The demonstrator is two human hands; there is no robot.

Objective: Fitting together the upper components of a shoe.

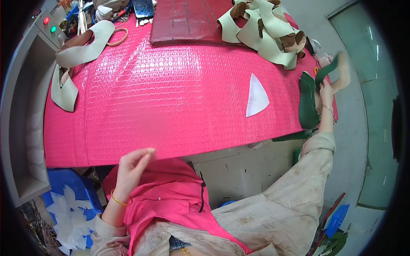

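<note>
Far out at the right end of the pink table, my right hand (326,94) grips a curved green leather piece (328,71). Its pale beige side shows, and its outer end is blurred. Beside that hand, a stack of green leather pieces (308,102) lies at the table's edge. My left hand (134,168) hovers by the near edge of the table, left of the middle, with thumb and fingers drawn together. Whatever may be between those fingertips is too small to make out. A white, roughly triangular piece (257,97) lies flat on the table, left of the green stack.
Pale green curved leather pieces (267,32) are heaped at the back right, beside a dark red board (185,23). Others (87,47) lie at the left with a tape roll (118,37). A grey machine (25,106) borders the left; below it stands a blue bin (87,187) with white scraps.
</note>
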